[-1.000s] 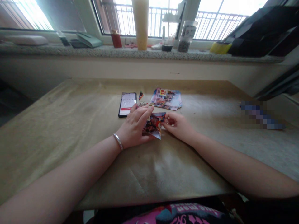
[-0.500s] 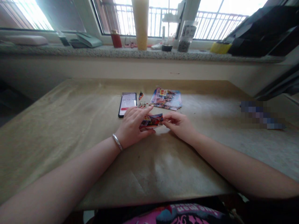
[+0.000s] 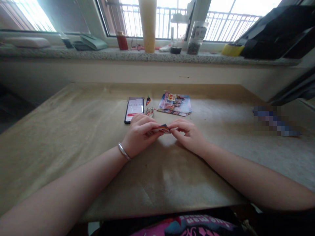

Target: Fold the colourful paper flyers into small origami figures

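Both hands meet over the middle of the wooden table (image 3: 73, 131). My left hand (image 3: 139, 134), with a silver bracelet on the wrist, curls its fingers round a small folded piece of colourful printed paper (image 3: 161, 128). My right hand (image 3: 188, 134) pinches the same folded paper at its right end. The paper lies nearly flat between the fingertips, just above the tabletop.
Beyond the hands lie a phone (image 3: 134, 109) with a lit screen, small folded paper bits (image 3: 149, 111) and a stack of colourful leaflets (image 3: 175, 104). A blurred blue object (image 3: 274, 120) lies far right. The windowsill (image 3: 137, 55) holds a red cup, jars and cases.
The paper piece, held up with its printed face showing, has been folded down and flattened between both hands. My left fingers have curled over it and the hands have closed together.
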`<state>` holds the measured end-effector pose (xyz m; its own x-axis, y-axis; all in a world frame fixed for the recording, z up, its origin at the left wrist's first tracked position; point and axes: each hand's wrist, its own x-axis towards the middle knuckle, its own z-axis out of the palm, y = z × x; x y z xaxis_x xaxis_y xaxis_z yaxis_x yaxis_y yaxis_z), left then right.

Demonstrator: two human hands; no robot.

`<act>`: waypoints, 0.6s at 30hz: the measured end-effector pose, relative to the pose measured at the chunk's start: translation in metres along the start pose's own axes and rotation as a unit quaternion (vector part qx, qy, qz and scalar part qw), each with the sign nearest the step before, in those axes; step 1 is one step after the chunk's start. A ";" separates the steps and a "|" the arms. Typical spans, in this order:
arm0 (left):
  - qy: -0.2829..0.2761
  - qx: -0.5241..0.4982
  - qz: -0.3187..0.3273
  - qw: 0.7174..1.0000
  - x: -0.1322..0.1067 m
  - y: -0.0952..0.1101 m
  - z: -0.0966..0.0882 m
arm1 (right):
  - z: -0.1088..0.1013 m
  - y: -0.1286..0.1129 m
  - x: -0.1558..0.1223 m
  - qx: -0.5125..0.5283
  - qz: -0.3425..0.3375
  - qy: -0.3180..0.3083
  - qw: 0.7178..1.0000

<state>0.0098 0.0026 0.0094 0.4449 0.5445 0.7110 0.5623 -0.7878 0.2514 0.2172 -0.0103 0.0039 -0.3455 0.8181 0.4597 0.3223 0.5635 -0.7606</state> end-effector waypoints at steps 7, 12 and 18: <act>-0.010 -0.019 0.011 1.000 0.001 0.002 0.000 | 0.002 -0.002 0.000 -0.063 -0.052 0.032 0.996; -0.004 -0.035 0.018 0.999 0.003 0.004 -0.001 | 0.001 -0.004 -0.001 -0.123 -0.097 0.051 0.986; 0.014 -0.053 -0.009 0.998 0.001 0.003 -0.001 | 0.003 -0.004 -0.002 -0.166 -0.097 0.050 0.980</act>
<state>0.0112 0.0001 0.0112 0.4150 0.5514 0.7237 0.4915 -0.8052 0.3316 0.2140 -0.0144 0.0052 -0.3460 0.6902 0.6356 0.5334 0.7020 -0.4719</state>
